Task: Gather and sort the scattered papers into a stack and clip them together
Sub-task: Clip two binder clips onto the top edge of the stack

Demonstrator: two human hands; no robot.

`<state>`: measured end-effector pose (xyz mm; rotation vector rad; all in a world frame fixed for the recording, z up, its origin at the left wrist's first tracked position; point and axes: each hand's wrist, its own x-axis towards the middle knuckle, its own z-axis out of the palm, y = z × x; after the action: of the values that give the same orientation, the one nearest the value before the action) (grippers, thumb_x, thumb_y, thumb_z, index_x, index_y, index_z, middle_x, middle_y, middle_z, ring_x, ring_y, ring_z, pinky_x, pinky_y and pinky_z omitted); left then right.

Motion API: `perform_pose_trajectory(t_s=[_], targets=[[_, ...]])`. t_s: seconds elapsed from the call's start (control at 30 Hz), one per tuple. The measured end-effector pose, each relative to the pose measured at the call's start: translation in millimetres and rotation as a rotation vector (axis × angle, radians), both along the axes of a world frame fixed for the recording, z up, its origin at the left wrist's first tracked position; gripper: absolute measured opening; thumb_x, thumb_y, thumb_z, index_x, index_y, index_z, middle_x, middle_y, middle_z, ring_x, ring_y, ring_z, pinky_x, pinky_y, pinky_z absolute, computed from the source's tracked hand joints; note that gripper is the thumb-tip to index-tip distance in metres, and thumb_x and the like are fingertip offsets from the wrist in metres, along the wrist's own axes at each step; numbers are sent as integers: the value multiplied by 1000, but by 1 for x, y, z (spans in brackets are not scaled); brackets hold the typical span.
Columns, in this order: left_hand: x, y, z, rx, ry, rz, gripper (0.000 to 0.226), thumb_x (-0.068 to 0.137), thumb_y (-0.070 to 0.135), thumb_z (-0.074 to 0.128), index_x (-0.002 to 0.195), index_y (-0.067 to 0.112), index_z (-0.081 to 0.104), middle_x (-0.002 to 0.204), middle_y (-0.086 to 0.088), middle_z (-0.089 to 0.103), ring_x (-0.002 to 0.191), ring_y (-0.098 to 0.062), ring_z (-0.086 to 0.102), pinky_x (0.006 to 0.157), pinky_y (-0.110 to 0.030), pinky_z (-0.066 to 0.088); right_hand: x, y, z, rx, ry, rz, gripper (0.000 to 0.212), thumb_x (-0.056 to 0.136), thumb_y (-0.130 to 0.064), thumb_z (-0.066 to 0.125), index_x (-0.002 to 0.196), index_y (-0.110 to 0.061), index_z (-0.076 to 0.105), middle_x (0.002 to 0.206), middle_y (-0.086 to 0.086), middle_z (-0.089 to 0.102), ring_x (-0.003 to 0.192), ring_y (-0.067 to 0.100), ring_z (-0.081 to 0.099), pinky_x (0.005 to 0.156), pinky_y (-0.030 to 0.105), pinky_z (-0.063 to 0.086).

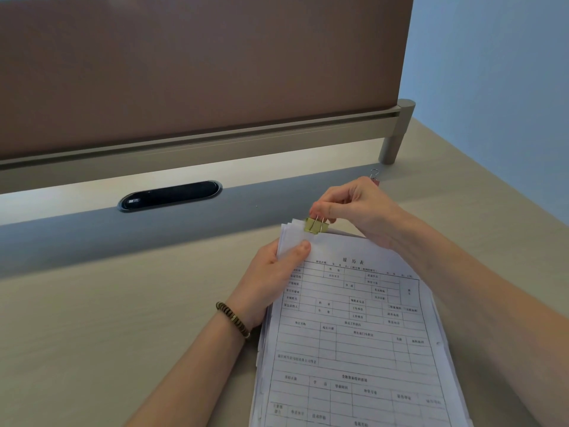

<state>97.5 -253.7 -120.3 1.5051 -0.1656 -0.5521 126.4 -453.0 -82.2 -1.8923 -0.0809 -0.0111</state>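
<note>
On the desk [92, 334] lies the paper stack [354, 334] — left hand [271, 282] pinching its top corner, right hand [354, 208] pinching the yellow binder clip [315, 225] at its top edge.

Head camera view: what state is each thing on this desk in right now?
White printed paper stack: gathered, edges slightly uneven, lying on the desk.
Yellow-green metal binder clip: on the stack's top edge, wire handles up.
Left hand: grips the stack's upper left corner, thumb on top.
Right hand: pinches the clip's handles.
Red binder clip: unused, on the desk behind the right hand, mostly hidden.
Black oval cable port: closed.
</note>
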Motion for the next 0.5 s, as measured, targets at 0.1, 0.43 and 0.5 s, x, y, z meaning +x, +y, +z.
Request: perform_pose_trajectory(t_s=[0.1, 0.43, 0.5], targets=[[1, 0, -2, 38, -26, -17, 20, 99, 29, 57, 108, 16, 69, 100, -10, 79, 89, -26, 76, 75, -37, 63, 1, 1, 2, 10, 60, -2, 10, 85, -14, 77, 80, -7, 82, 79, 18, 75, 74, 17, 61, 72, 32, 50], [2, 0, -6, 53, -50, -26, 23, 99, 28, 58, 110, 12, 70, 100, -9, 79, 91, -28, 76, 81, -43, 61, 4, 10, 15, -116, 96, 18, 13, 84, -16, 79, 82, -3, 81, 72, 10, 73, 63, 4, 59, 59, 18, 47], [2, 0, -6, 44, -34, -19, 23, 99, 28, 58, 109, 12, 71, 99, -9, 79, 90, -28, 76, 79, -40, 61, 6, 12, 18, -151, 87, 25, 13, 85, -17, 79, 80, -4, 81, 70, 9, 72, 60, 1, 58, 58, 15, 47]])
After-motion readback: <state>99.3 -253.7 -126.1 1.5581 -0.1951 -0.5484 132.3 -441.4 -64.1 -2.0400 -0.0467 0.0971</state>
